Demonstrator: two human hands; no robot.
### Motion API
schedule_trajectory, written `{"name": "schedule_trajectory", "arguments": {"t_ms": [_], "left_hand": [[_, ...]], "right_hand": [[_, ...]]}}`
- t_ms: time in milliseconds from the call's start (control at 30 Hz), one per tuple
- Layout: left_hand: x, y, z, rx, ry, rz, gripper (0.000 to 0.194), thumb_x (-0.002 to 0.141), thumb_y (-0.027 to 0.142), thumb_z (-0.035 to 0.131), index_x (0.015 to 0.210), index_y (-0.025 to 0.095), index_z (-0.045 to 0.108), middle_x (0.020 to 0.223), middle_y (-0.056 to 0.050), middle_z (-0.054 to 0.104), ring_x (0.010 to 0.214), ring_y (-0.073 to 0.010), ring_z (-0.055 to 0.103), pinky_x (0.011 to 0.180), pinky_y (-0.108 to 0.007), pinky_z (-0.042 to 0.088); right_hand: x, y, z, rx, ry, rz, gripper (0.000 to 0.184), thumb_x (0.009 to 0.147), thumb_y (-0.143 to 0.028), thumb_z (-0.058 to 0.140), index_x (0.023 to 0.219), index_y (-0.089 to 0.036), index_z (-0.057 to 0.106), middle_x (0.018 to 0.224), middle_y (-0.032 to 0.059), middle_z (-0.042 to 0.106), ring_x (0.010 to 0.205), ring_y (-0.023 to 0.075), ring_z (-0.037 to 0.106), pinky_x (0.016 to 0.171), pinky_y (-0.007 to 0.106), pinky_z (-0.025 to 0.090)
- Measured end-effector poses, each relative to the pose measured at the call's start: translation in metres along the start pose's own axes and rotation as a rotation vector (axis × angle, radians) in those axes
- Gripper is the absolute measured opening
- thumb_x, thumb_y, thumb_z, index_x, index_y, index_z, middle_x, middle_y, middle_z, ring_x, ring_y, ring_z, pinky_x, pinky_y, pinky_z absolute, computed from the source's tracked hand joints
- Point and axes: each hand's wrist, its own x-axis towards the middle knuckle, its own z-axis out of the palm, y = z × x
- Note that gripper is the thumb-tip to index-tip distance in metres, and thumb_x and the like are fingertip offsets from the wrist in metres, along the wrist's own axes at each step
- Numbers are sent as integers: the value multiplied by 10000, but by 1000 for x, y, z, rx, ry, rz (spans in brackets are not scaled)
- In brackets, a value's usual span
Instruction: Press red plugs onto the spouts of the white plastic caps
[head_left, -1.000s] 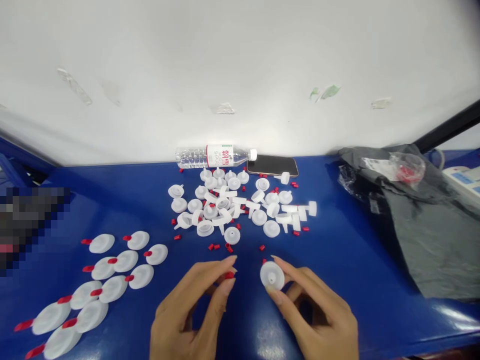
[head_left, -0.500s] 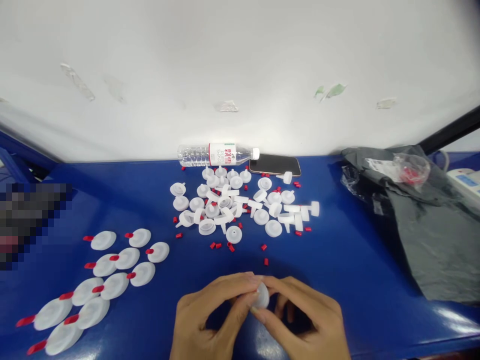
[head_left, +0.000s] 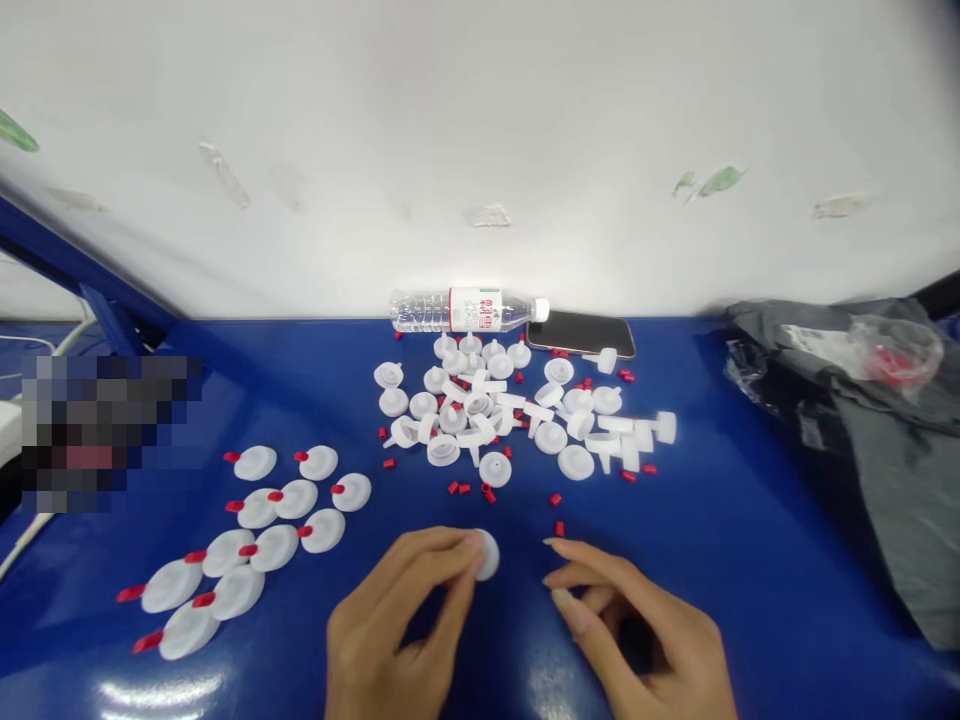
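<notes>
My left hand [head_left: 409, 615] pinches a white plastic nozzle cap [head_left: 488, 555] between thumb and fingers, its round disc facing right and its spout hidden. To the right, my right hand [head_left: 630, 625] has its thumb and forefinger apart with nothing between them. Just beyond its fingertips lies a small red tip cap [head_left: 560, 528]. Farther back is a loose heap of white nozzle caps [head_left: 495, 469], with red tip caps [head_left: 489, 494] scattered among and around them. On the left, several nozzle caps fitted with red tips [head_left: 274, 548] lie in slanting rows.
A clear water bottle [head_left: 424, 311] lies on its side against the white wall, with a dark phone [head_left: 592, 333] beside its cap. A grey plastic bag [head_left: 862, 450] covers the right side of the blue table [head_left: 720, 500]. A pixelated patch hides something at the far left.
My right hand has let go of the white nozzle cap and moved right, fingers apart. My left hand keeps the cap. The whole view has shifted, so the table's contents appear farther right.
</notes>
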Motion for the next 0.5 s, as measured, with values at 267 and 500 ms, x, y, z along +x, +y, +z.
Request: {"name": "schedule_trajectory", "arguments": {"t_ms": [267, 500], "left_hand": [[-9, -35, -40, 453, 317, -187, 82, 931, 324, 694, 964, 269, 744, 1055, 6, 730, 754, -147, 648, 734, -311, 520], [2, -37, -66, 588, 357, -495, 289, 952, 483, 612, 1155, 301, 708, 882, 15, 668, 672, -169, 585, 663, -341, 479]], "right_hand": [[2, -4, 1, 3, 15, 26, 150, 946, -211, 623, 977, -266, 759, 723, -39, 747, 486, 84, 639, 504, 145, 542], [2, -1, 0, -29, 7, 42, 156, 941, -237, 624, 962, -237, 779, 732, -5, 755, 481, 103, 638, 495, 168, 547]]}}
